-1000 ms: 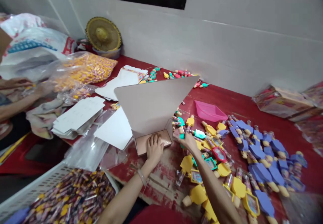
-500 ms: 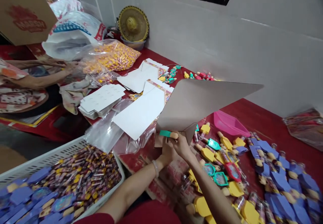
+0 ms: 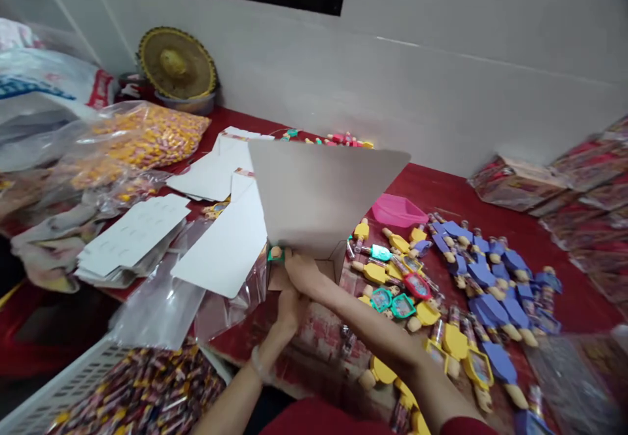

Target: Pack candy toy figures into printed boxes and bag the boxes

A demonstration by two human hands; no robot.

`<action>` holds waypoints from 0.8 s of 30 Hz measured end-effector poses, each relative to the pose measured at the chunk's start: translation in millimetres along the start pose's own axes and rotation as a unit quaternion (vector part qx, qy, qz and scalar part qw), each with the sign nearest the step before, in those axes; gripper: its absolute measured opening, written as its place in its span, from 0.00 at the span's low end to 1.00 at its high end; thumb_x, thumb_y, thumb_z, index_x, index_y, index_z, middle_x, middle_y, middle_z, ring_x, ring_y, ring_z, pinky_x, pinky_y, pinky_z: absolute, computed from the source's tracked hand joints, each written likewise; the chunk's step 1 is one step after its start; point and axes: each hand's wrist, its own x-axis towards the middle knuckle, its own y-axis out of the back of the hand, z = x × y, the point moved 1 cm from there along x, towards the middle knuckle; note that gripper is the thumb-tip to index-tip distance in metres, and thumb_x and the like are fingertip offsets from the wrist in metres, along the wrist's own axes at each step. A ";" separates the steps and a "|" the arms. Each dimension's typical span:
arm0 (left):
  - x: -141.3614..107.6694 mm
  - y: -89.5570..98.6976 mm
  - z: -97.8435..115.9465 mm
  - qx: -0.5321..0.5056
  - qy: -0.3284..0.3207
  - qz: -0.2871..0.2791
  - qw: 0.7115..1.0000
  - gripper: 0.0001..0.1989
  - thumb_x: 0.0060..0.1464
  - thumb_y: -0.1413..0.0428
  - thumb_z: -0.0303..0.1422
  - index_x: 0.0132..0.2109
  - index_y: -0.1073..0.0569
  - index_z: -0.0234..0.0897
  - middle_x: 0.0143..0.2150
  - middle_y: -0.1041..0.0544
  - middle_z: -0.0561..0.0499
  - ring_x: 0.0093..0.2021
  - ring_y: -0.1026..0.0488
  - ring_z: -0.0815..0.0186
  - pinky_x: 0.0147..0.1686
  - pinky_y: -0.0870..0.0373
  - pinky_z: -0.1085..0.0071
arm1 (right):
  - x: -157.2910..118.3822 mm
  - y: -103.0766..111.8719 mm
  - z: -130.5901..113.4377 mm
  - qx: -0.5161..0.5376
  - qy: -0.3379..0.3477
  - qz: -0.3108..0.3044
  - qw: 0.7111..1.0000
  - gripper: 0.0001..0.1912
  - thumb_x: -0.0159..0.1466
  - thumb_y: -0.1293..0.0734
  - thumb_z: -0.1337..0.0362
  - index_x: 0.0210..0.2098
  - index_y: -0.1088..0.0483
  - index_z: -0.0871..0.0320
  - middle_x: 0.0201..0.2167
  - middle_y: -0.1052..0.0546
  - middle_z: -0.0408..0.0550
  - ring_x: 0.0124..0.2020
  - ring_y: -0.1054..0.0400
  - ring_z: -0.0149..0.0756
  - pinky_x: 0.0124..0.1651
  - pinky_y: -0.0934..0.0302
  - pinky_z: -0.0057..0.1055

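An open cardboard box (image 3: 300,277) stands on the red table, its grey lid (image 3: 324,193) raised high and hiding what lies behind it. My right hand (image 3: 301,273) reaches across the box, fingertips at a small teal-and-tan toy figure (image 3: 275,254) at the box's left end. My left hand (image 3: 290,307) is at the box's near side, its fingers partly hidden behind my right wrist. Yellow candy-tube figures (image 3: 375,273) lie just to the right of the box, with purple ones (image 3: 483,275) farther right.
Flat white box blanks (image 3: 226,245) and a stack (image 3: 132,235) lie left of the box. A bag of yellow-wrapped sweets (image 3: 152,137) sits behind them, a pink scoop (image 3: 398,210) lies right, and a white crate of candy tubes (image 3: 73,399) is at lower left.
The teal toy has moved from right of the box, across it, to the box's left end, carried by my right hand. My view has swung, shifting the whole scene.
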 end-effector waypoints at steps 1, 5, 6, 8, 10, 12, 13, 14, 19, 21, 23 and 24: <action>0.2 14.1 2.7 -0.003 -0.024 0.018 1.000 0.09 0.60 0.43 0.37 0.37 0.24 0.37 0.40 0.23 0.44 0.46 0.25 0.53 0.49 0.27 0.55 | -10.5 0.9 14.7 0.005 -0.016 0.015 1.000 0.17 0.65 0.39 0.73 0.51 0.27 0.60 0.42 0.19 0.59 0.40 0.24 0.48 0.40 0.34 0.35; 28.5 75.6 12.7 -0.031 -0.090 0.203 0.974 0.17 0.58 0.42 0.43 0.51 0.29 0.40 0.49 0.26 0.43 0.52 0.28 0.56 0.56 0.31 0.57 | -55.6 25.5 114.2 0.074 -0.145 0.178 0.970 0.17 0.67 0.43 0.66 0.49 0.27 0.58 0.38 0.19 0.54 0.37 0.24 0.44 0.40 0.36 0.34; 42.8 84.9 15.0 -0.048 -0.095 0.205 0.973 0.24 0.56 0.40 0.45 0.56 0.32 0.40 0.54 0.27 0.42 0.56 0.29 0.55 0.58 0.32 0.57 | -62.1 35.9 142.0 0.088 -0.174 0.225 0.955 0.18 0.67 0.44 0.64 0.49 0.27 0.59 0.37 0.20 0.54 0.36 0.25 0.44 0.41 0.36 0.35; 74.6 90.3 19.9 -0.093 -0.097 0.135 0.982 0.38 0.54 0.39 0.51 0.65 0.41 0.38 0.64 0.33 0.37 0.65 0.34 0.52 0.64 0.37 0.53 | -67.1 54.8 187.5 0.105 -0.209 0.275 0.933 0.19 0.64 0.44 0.63 0.46 0.26 0.61 0.35 0.20 0.55 0.35 0.26 0.45 0.42 0.36 0.38; 99.4 79.0 27.7 -0.128 -0.093 0.040 0.987 0.46 0.54 0.41 0.55 0.70 0.48 0.38 0.71 0.40 0.34 0.71 0.42 0.49 0.68 0.45 0.48 | -66.0 63.6 210.8 0.116 -0.199 0.273 0.934 0.17 0.60 0.42 0.63 0.42 0.25 0.61 0.34 0.20 0.54 0.37 0.27 0.46 0.43 0.35 0.39; 106.5 56.0 40.8 -0.148 -0.099 -0.042 0.983 0.49 0.55 0.42 0.57 0.73 0.52 0.39 0.74 0.46 0.34 0.74 0.48 0.48 0.70 0.50 0.47 | -65.3 55.9 210.5 0.137 -0.161 0.246 0.946 0.16 0.58 0.39 0.62 0.41 0.24 0.60 0.36 0.20 0.54 0.39 0.27 0.46 0.44 0.34 0.38; 101.8 42.6 49.0 -0.157 -0.108 -0.077 0.979 0.49 0.55 0.42 0.57 0.73 0.53 0.40 0.75 0.47 0.34 0.75 0.50 0.48 0.71 0.51 0.48 | -66.1 45.9 203.7 0.150 -0.143 0.236 0.949 0.17 0.59 0.38 0.60 0.43 0.25 0.60 0.38 0.20 0.54 0.40 0.27 0.46 0.45 0.34 0.38; 92.0 29.1 57.6 -0.164 -0.119 -0.102 0.974 0.49 0.56 0.42 0.57 0.74 0.52 0.40 0.75 0.47 0.35 0.75 0.51 0.49 0.71 0.51 0.49 | -67.9 32.9 194.3 0.164 -0.129 0.232 0.950 0.19 0.60 0.38 0.59 0.46 0.25 0.61 0.40 0.20 0.55 0.41 0.27 0.46 0.45 0.33 0.38; 9.5 -17.7 84.3 -0.163 -0.165 -0.007 0.973 0.46 0.57 0.41 0.55 0.73 0.49 0.41 0.74 0.46 0.36 0.74 0.48 0.48 0.71 0.48 0.51 | -85.5 -22.3 166.0 0.235 -0.098 0.267 0.929 0.25 0.67 0.43 0.56 0.58 0.32 0.61 0.49 0.23 0.59 0.45 0.27 0.44 0.47 0.33 0.39; -8.3 -26.2 83.4 -0.140 -0.165 0.049 0.975 0.43 0.57 0.39 0.51 0.71 0.47 0.40 0.72 0.43 0.35 0.72 0.44 0.49 0.69 0.43 0.50 | -94.3 -15.4 185.9 0.212 -0.132 0.323 0.913 0.23 0.68 0.44 0.58 0.57 0.31 0.61 0.47 0.22 0.59 0.45 0.27 0.44 0.48 0.34 0.38; -3.7 -30.4 80.8 -0.117 -0.160 0.038 0.979 0.31 0.61 0.42 0.47 0.65 0.37 0.39 0.63 0.31 0.37 0.65 0.33 0.52 0.63 0.35 0.53 | -101.3 7.0 223.4 0.137 -0.221 0.372 0.891 0.24 0.69 0.48 0.61 0.57 0.31 0.63 0.48 0.23 0.61 0.48 0.29 0.47 0.51 0.36 0.38; 6.7 -31.0 80.5 -0.111 -0.159 0.013 0.981 0.22 0.64 0.45 0.46 0.59 0.31 0.39 0.56 0.26 0.40 0.58 0.28 0.54 0.59 0.31 0.57 | -103.1 20.0 244.9 0.095 -0.276 0.369 0.883 0.25 0.69 0.50 0.63 0.58 0.33 0.65 0.50 0.24 0.64 0.51 0.30 0.47 0.52 0.38 0.38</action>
